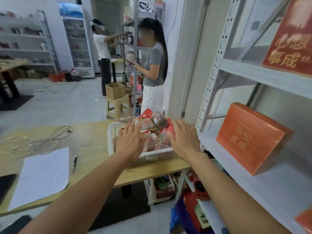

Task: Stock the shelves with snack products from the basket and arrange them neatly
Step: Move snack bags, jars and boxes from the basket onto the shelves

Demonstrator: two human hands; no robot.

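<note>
Here, both hands reach with fingers spread and holding nothing, left hand point(129, 141) and right hand point(184, 137), over the white perforated plastic basket point(152, 157) of red snack packets point(157, 125) on the wooden table point(94, 141). Judged step: picking a packet; next, grasp one for the white metal shelf point(273, 188) beside.

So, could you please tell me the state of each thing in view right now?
Basket: on the table, heaped with snack packets.
Left hand: open, over the basket, holding nothing.
Right hand: open, over the basket, holding nothing.
Orange box: closed, on the shelf.
Cardboard box: open, on the stool.
Fridge: door shut.
</note>
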